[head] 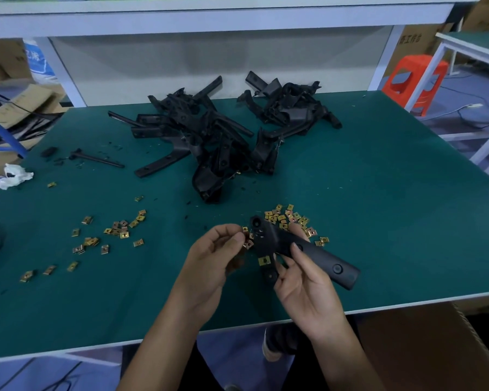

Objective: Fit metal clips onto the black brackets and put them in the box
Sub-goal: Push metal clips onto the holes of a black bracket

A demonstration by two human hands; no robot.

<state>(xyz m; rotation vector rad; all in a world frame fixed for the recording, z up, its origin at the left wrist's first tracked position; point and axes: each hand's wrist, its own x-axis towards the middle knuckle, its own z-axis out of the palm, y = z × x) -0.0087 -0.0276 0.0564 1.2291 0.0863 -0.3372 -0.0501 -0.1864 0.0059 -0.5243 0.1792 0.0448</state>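
**Head view: bracket (316, 253) in your right hand (304, 289), loose clip (248, 244) in your left hand (215, 258)**

Your right hand gripped the bracket just above the near edge of the green table (393, 193). Thumb was on top of the long arm, fingers curled underneath. The long arm pointed right and towards you. The short arm ran down between your two hands. One fitted clip (264, 260) sat on the short arm, roughly mid-length.

Your left hand was curled, with thumb and fingertips pinching the loose clip right beside the bracket's left edge. Couldn't tell whether clip and bracket were touching.

Stock on the table:
- The clip heap (291, 218) lay just behind the bracket, partly hidden by it.
- A wider scatter of clips (116, 230) lay well to the left of your left hand.
- The big pile (206, 136) of black brackets sat further back at centre. The smaller pile (291, 108) sat just right of it.

The cardboard box (424, 342) was below the near table edge on your right. Only part of it showed, and its inside was out of sight.

A crumpled white tissue (13, 176) and a thin black rod (96, 158) lay at the table's left side. An orange stool (415, 80) stood beyond the far right corner.
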